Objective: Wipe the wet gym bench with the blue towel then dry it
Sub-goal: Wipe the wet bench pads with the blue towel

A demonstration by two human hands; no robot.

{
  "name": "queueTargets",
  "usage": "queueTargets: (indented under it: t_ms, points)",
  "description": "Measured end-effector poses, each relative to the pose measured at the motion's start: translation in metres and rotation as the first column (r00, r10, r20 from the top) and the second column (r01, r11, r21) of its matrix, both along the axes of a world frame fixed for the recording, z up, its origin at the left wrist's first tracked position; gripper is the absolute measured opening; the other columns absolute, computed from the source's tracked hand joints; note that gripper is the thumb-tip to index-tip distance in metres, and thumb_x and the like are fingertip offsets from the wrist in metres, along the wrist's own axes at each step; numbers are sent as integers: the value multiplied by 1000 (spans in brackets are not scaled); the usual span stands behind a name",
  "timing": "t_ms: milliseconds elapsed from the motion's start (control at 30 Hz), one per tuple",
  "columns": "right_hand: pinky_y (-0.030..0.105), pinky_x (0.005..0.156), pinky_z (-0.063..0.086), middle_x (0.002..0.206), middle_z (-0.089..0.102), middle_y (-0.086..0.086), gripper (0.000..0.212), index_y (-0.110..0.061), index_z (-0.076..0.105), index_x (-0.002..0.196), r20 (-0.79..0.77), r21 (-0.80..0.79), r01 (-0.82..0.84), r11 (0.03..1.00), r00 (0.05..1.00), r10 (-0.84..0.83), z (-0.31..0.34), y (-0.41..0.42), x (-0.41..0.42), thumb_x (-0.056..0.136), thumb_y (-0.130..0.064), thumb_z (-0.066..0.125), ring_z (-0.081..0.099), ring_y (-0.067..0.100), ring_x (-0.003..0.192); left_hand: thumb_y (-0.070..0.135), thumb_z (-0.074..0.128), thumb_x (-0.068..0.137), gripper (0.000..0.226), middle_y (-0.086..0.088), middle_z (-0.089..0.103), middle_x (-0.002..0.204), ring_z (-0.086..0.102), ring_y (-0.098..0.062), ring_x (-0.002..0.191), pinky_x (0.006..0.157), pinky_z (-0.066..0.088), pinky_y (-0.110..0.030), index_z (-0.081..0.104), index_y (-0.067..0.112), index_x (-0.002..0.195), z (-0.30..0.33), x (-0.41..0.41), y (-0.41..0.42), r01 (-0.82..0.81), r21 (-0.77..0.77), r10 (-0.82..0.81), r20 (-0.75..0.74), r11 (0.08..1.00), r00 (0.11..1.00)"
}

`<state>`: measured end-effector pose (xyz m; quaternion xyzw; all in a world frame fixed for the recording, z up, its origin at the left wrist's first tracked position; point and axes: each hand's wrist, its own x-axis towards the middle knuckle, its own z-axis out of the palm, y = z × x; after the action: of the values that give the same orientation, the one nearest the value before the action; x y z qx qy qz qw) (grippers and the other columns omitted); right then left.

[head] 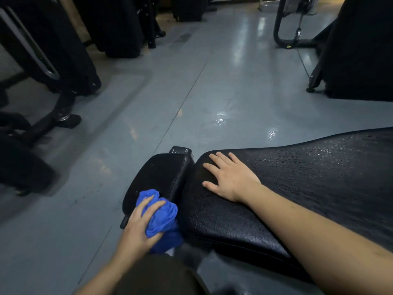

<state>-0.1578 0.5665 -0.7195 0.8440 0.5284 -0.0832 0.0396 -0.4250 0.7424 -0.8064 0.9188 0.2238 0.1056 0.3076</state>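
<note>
A smooth grey floor [191, 86] fills most of the room, glossy with pale streaks of reflected light and a few wet-looking glints near the bench. Dark gym machines [53, 60] with black metal legs stand at the left and far right, their upper parts cut off by the frame. The bench [308, 184] runs from the lower middle toward the right edge, padded in black, pebbled, leather-like vinyl with water beads scattered across its long pad. A smaller seat pad [161, 177], rounded at the corners, sits just beside the long pad with a narrow gap between them. The left hand [140, 226] is closed around the bunched blue towel [161, 216], soft and crumpled, pressed against the near corner of the seat pad. The right hand [229, 177] lies flat with fingers spread on the end of the long pad, holding nothing. The bench frame underneath is dark and hard to make out.
</note>
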Motion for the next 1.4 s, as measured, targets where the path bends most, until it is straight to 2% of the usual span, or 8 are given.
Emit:
queueTargets:
  t_ms: [267, 400, 500, 700, 800, 1000, 1267, 1400]
  points:
    - [47, 125, -1, 169, 3, 5, 72, -28, 15, 160, 7, -14, -13, 1000, 1000, 13, -2, 1, 2, 99, -67, 18, -4, 22, 155, 54, 63, 68, 60, 20, 42, 147, 30, 14, 137, 109, 30, -22, 46, 66, 124, 23, 35, 16, 25, -82, -26, -7, 996, 1000]
    - [47, 125, 0, 169, 3, 6, 73, -27, 15, 160, 16, -9, -23, 1000, 1000, 23, -4, 2, 2, 98, -67, 18, -4, 23, 155, 38, 75, 76, 59, 13, 44, 149, 35, -3, 141, 110, 26, -19, 57, 37, 133, 32, 98, 38, 26, -132, -29, -26, 991, 999]
    - [47, 125, 0, 169, 2, 7, 74, -26, 14, 160, 13, -5, -21, 1000, 1000, 21, -4, 2, 2, 98, -67, 16, -4, 23, 155, 24, 77, 83, 56, 7, 45, 149, 36, -10, 141, 108, 27, -20, 57, 31, 135, 35, 150, 49, 21, -118, -27, -51, 993, 998]
    - [48, 125, 3, 168, 5, 7, 98, -27, 18, 159, 11, 11, -13, 1000, 1000, 13, -8, 3, 3, 74, -70, -10, -1, 24, 155, 61, 72, 68, 53, 12, 67, 117, 62, -15, 111, 100, 48, -39, 63, 41, 116, 37, 215, 79, -1, -157, -24, -158, 988, 987]
    - [48, 125, 3, 168, 6, 7, 97, -27, 19, 159, 8, 26, -10, 1000, 1000, 10, -10, 4, 4, 76, -70, -8, 0, 23, 155, 57, 73, 67, 42, 14, 73, 100, 67, -13, 98, 97, 51, -44, 68, 38, 104, 34, 223, 93, -27, -242, -7, -135, 970, 991]
    - [46, 125, 2, 168, 8, 5, 96, -29, 20, 159, 6, 36, -12, 999, 1000, 12, -9, 3, 4, 76, -70, -7, 1, 22, 155, 60, 71, 68, 34, 13, 73, 102, 68, -13, 101, 96, 52, -39, 67, 43, 98, 30, 217, 110, -80, -310, 48, -112, 947, 993]
    - [45, 125, 1, 168, 8, 5, 96, -29, 20, 159, -2, 35, -10, 999, 1000, 10, -8, 3, 4, 76, -71, -6, 1, 22, 155, 41, 72, 88, 26, 21, 67, 101, 62, -5, 97, 82, 46, -24, 60, 41, 111, 21, 181, 127, -207, -327, 191, -81, 922, 978]
    - [45, 125, 0, 169, 6, 4, 98, -30, 18, 159, -3, 33, -8, 999, 1000, 8, -8, 3, 4, 74, -71, -8, -1, 22, 155, 42, 72, 88, 38, 7, 68, 110, 63, -15, 103, 89, 47, -32, 60, 31, 122, 16, 165, 134, -289, -350, 270, -105, 891, 957]
